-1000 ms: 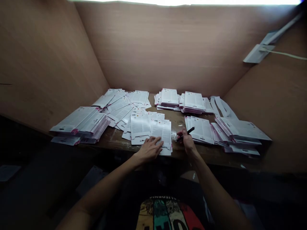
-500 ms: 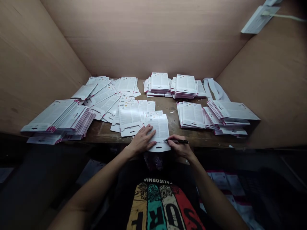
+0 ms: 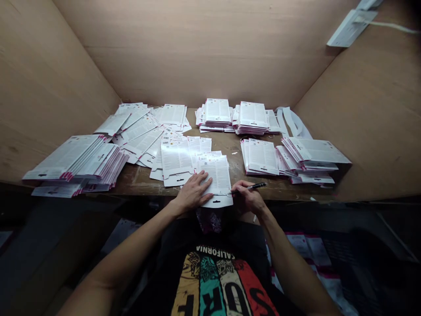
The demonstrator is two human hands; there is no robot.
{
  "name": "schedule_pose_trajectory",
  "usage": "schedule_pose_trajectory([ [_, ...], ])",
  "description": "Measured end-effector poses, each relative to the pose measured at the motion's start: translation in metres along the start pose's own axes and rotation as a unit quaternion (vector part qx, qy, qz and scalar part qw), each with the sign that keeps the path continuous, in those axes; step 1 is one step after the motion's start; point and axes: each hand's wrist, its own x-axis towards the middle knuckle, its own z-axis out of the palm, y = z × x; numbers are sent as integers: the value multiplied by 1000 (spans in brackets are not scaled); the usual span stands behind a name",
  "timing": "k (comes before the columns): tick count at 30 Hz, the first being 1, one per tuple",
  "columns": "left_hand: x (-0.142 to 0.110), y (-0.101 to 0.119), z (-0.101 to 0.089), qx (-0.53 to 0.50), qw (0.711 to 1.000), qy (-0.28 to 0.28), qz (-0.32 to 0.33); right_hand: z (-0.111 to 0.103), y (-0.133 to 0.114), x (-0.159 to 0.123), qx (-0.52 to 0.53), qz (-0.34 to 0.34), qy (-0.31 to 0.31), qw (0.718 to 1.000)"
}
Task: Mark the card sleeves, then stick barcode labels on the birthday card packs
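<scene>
A flat white cardboard package (image 3: 218,175) with printed text and a hang hole lies at the table's front edge, its lower flap reaching past the edge. My left hand (image 3: 193,189) rests flat on its left side with the fingers spread, pressing on the card. In my right hand (image 3: 247,196) a slim black pen (image 3: 257,186) is pinched, its tip beside the package's lower right side, near the flap line. Whether the tip touches the card, I cannot tell. Just left of this package, another white package (image 3: 177,160) lies on a loose, overlapping group.
Fanned packages (image 3: 140,134) cover the back left, with a thick stack (image 3: 70,156) in front. Neat stacks (image 3: 252,115) stand at the back, others (image 3: 315,151) at right beside white strips (image 3: 292,120). Wooden panels (image 3: 197,52) enclose the table; a power strip (image 3: 351,28) hangs upper right.
My right hand has shifted slightly right, and the pen's tip has moved from over the package to its right side. The pen is now more tilted. My left hand stays on the package.
</scene>
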Motion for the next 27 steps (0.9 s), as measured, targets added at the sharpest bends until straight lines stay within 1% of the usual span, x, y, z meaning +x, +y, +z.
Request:
schedule_pose_trajectory([
  [1,-1,2,0,0,1000,2,-1,1,0,0,-14,-6,4,1000],
  [2,-3,5,1,-1,1000,5,-2,3,0,0,-49,-13,3,999],
  [4,-5,10,4,1,1000,14,-7,15,-2,1,-175,-16,-5,984],
  [6,-6,15,7,3,1000,27,-10,30,-8,1,-318,-10,7,948],
  [7,-6,17,9,2,1000,30,-6,36,-11,0,-369,-5,16,929],
  [8,-6,17,9,-1,999,33,1,41,-15,-1,-396,-3,20,918],
  [9,-7,17,10,-6,999,35,8,43,-18,-4,-393,-6,7,919],
  [10,-7,16,9,-13,999,34,16,42,-21,-7,-363,-11,-30,931],
  [12,-7,14,7,-29,999,28,32,34,-25,-13,-246,-10,-142,959],
  [13,-8,13,5,-36,998,23,40,28,-25,-16,-186,-3,-183,965],
  [14,-9,12,4,-42,998,19,48,23,-25,-17,-145,2,-195,970],
  [15,-9,13,3,-46,997,15,55,19,-24,-18,-136,2,-174,975],
  [16,-10,14,3,-48,997,12,59,17,-22,-17,-160,-5,-130,979],
  [17,-11,15,3,-47,997,10,58,17,-21,-16,-210,-13,-78,975],
  [18,-12,18,3,-44,998,8,55,19,-19,-15,-272,-19,-40,961],
  [19,-12,20,4,-38,998,6,48,22,-18,-14,-333,-22,-24,942],
  [20,-12,22,4,-32,999,2,40,25,-17,-15,-382,-29,-34,923],
  [21,-12,24,4,-28,999,-2,34,28,-17,-16,-418,-43,-59,906],
  [23,-12,26,2,-26,999,-13,27,29,-18,-20,-458,-96,-111,877],
  [25,-11,26,-2,-38,999,-24,26,24,-17,-24,-488,-146,-122,852],
  [26,-11,25,-4,-47,998,-28,26,21,-16,-25,-498,-159,-118,844],
  [27,-10,24,-5,-58,998,-29,26,17,-15,-24,-500,-164,-112,843],
])
